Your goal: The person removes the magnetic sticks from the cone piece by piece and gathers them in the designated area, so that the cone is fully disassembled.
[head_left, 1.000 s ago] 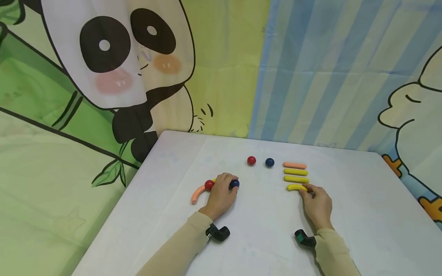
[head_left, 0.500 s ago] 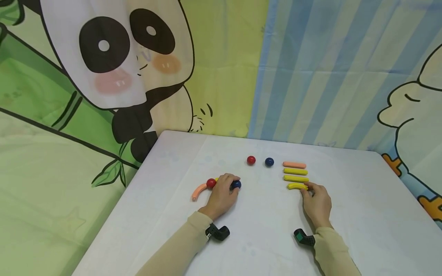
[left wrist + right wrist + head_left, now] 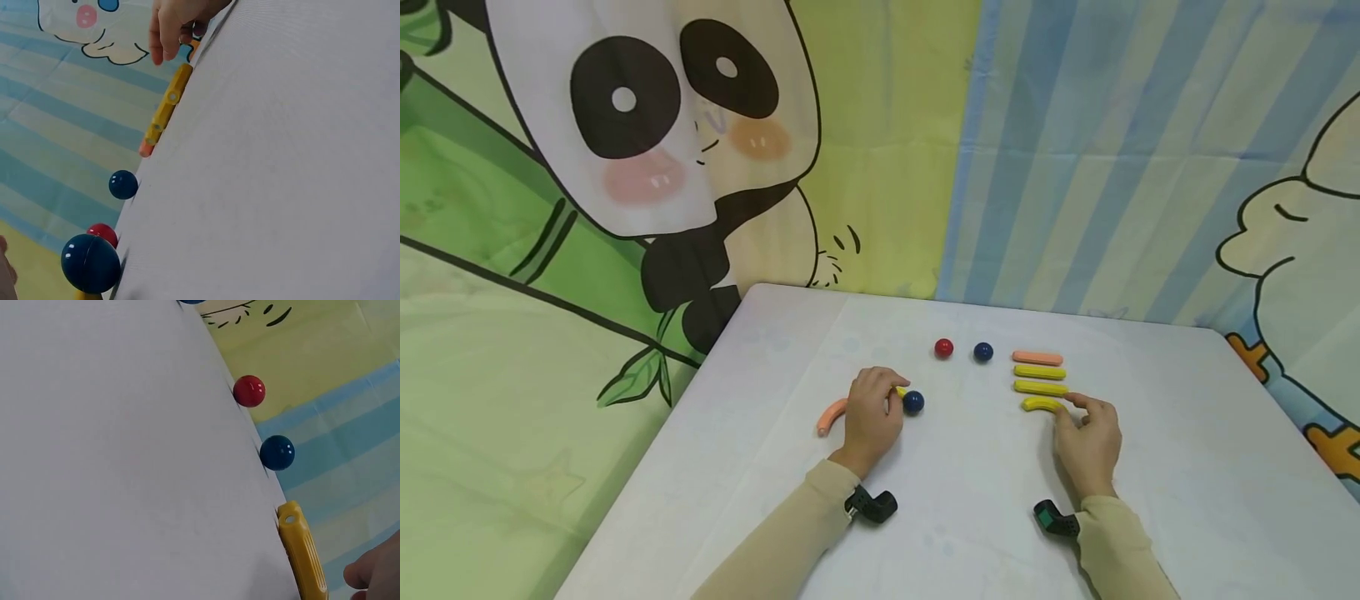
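My left hand (image 3: 871,417) is over the left group of pieces, its fingers loosely bent and a gap between them and the blue ball (image 3: 913,402). A bit of a yellow piece (image 3: 901,392) shows at its fingertips, and a curved orange piece (image 3: 831,416) sticks out on its left; the red ball there is hidden behind the hand. My right hand (image 3: 1088,442) hovers beside the right end of a curved yellow piece (image 3: 1040,404), thumb and index finger apart. The right wrist view shows a gap between its fingertips (image 3: 357,573) and the yellow piece (image 3: 302,553).
Two straight yellow sticks (image 3: 1041,388) and an orange stick (image 3: 1037,358) lie in a row behind the curved yellow piece. Farther back on the white table (image 3: 970,500) sit another red ball (image 3: 943,348) and another blue ball (image 3: 983,352). A printed curtain (image 3: 1075,167) stands behind.
My left hand has drawn back left off the blue ball, now covering the red ball. The right fingers have come off the curved yellow piece, which lies in place beneath the straight sticks.
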{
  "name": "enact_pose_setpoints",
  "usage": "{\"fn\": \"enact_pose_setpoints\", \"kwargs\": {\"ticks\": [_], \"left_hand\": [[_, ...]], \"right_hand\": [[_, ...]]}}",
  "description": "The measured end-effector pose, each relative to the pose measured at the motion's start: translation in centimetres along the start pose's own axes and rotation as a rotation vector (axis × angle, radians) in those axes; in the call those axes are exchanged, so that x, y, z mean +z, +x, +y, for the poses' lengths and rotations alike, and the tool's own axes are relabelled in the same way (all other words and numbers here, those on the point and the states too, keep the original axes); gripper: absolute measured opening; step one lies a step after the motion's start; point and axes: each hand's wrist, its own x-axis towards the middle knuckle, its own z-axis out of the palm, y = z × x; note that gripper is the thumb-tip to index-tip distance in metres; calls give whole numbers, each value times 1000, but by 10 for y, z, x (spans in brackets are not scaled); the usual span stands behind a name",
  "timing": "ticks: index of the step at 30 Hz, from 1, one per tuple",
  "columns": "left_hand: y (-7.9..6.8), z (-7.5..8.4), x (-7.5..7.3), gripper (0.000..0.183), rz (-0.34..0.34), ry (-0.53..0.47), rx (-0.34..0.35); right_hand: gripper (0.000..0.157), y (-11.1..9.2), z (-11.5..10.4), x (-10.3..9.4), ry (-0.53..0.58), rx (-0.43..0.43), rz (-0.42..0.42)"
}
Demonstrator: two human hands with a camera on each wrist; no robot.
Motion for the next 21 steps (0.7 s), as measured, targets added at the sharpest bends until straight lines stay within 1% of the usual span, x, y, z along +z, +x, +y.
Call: {"fn": "enact_pose_setpoints", "kwargs": {"ticks": [3,6,9,11,13,15,17,19,21], "left_hand": [[-1,1,0,21,-49,89,-72],[-3,2,-1,20,-101,165,-143],[-4,4,-1,20,-160,195,-184],[-4,5,-1,21,-191,181,-193],[-4,4,-1,23,-228,152,-195],[-5,4,0,25,-269,112,-181],[-5,4,1,27,-312,76,-146],[-5,4,1,27,-363,70,-103],[-6,5,1,27,-400,84,-46]], "right_hand": [[19,-4,-4,2,43,-35,24],[15,-9,-9,6,67,-104,40],[13,-13,-12,10,90,-178,38],[13,-16,-15,13,106,-220,23],[12,-19,-19,15,133,-250,-9],[12,-23,-23,16,152,-279,-58],[12,-26,-28,18,162,-291,-124],[12,-31,-34,19,160,-301,-194],[12,-37,-40,21,144,-309,-251]]}}
